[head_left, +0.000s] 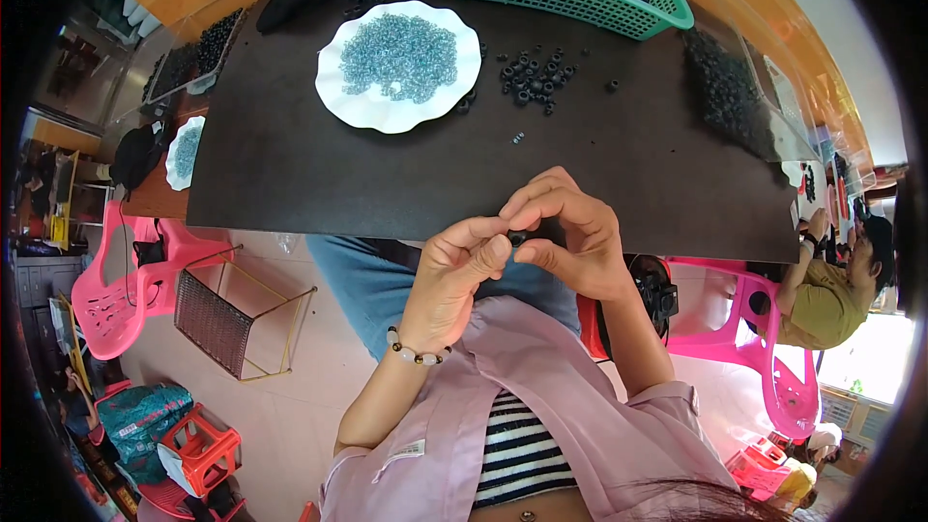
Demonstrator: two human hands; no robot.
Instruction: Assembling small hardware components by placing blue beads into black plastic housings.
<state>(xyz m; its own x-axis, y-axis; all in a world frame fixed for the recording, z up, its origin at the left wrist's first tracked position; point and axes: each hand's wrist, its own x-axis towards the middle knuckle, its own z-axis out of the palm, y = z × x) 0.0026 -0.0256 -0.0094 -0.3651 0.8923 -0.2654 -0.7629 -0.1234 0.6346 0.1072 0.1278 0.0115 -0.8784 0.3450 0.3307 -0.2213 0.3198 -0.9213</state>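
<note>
Just in front of the table edge, my left hand (458, 266) and my right hand (578, 234) meet fingertip to fingertip. Between them is a small round black piece (518, 238), like the loose black pieces with holes on the table. The left thumb and forefinger pinch its left side. Curled round from the other side, the right thumb and fingers touch it too. Whether they also hold something smaller, I cannot tell. Beyond my hands lie a few tiny clear-blue beads (518, 138) and a loose cluster of black pieces (535, 77).
A white scalloped plate (338, 101) of clear-blue beads stands on the dark table (290, 174). Behind it is a green basket (561, 8) heaped with black pieces. A clear bin (739, 87) of dark pieces stands at right. Pink chairs (116, 300) flank me; another person (841, 290) sits at right.
</note>
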